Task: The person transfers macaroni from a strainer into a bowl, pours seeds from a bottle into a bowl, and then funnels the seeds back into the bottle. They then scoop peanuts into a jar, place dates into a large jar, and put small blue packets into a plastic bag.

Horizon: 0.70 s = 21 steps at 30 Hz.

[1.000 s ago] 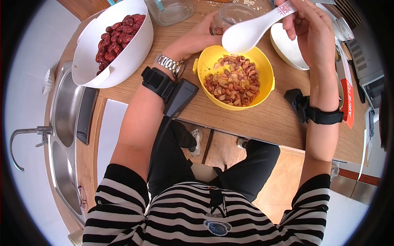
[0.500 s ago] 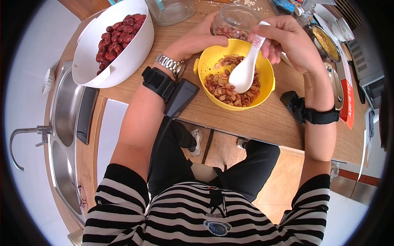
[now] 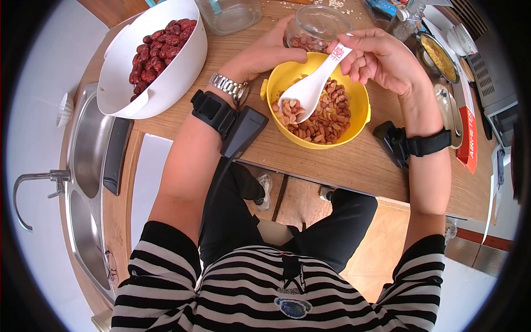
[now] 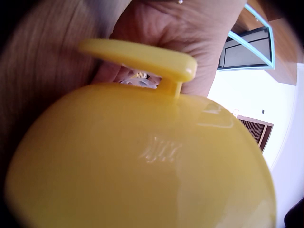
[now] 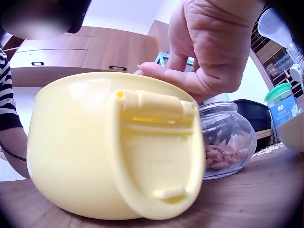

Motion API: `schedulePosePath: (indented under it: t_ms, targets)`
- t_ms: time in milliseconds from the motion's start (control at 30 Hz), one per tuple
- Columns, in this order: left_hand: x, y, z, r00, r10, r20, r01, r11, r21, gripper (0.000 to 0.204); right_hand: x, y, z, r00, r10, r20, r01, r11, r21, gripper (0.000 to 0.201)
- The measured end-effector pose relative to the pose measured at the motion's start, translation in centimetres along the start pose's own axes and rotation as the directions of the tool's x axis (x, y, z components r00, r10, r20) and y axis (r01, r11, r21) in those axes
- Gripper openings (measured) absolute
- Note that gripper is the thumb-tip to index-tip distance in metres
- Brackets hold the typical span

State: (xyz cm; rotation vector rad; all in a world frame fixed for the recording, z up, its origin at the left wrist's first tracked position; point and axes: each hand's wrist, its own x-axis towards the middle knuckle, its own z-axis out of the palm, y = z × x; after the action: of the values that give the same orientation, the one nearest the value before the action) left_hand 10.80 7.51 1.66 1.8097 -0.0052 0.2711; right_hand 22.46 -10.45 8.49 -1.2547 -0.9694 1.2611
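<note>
My right hand [image 3: 384,61] pinches the handle of a white soup spoon [image 3: 318,83] with red lettering. Several peanuts [image 3: 290,108] lie in its bowl end, over the left part of a yellow bowl [image 3: 359,119]. More red-skinned peanuts [image 3: 326,124] cover that bowl's bottom. Just behind it stands a round glass jar [image 3: 321,22], partly filled with peanuts, as the right wrist view also shows. The left hand [image 3: 271,52] holds the jar's left side, its thumb on the near side above the yellow rim. In the left wrist view, the yellow bowl's handle [image 4: 142,59] covers part of that hand.
A white basin [image 3: 182,77] of red dates [image 3: 160,52] stands at left, beside a steel sink [image 3: 88,138]. Another clear container [image 3: 232,16] is at the back. On the right are a pan of yellow food [image 3: 437,55] and a red box [image 3: 468,141].
The spoon has come down from above the bowl into the peanuts, then shifted left and now carries several. The right hand moved with it. My left hand stays at the jar.
</note>
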Motion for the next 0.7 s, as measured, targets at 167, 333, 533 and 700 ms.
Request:
schedulePosePath:
  t_ms: [167,333,533,700]
  targets:
    - [0.0,-0.1,0.0,1.0,-0.016,-0.013,0.017,0.999,0.032,0.085,0.1,0.0,-1.0,0.999,-0.032,-0.011,0.033,0.998,0.058,0.025]
    - [-0.1,0.2,0.1,1.0,-0.009,-0.018,0.009,1.0,-0.009,0.086,-0.5,-0.7,-0.3,0.98,-0.076,-0.186,0.096,0.99,0.1,0.026]
    - [-1.0,1.8,0.9,0.996,-0.02,-0.083,0.024,0.999,0.044,0.081,-0.7,-2.2,0.8,0.878,-0.162,-0.451,0.345,0.866,0.361,0.021]
    - [-0.1,0.6,0.1,1.0,0.021,-0.017,-0.019,0.995,0.102,0.083,-0.7,-1.7,-1.1,0.841,-0.225,-0.493,0.434,0.824,0.364,0.022]
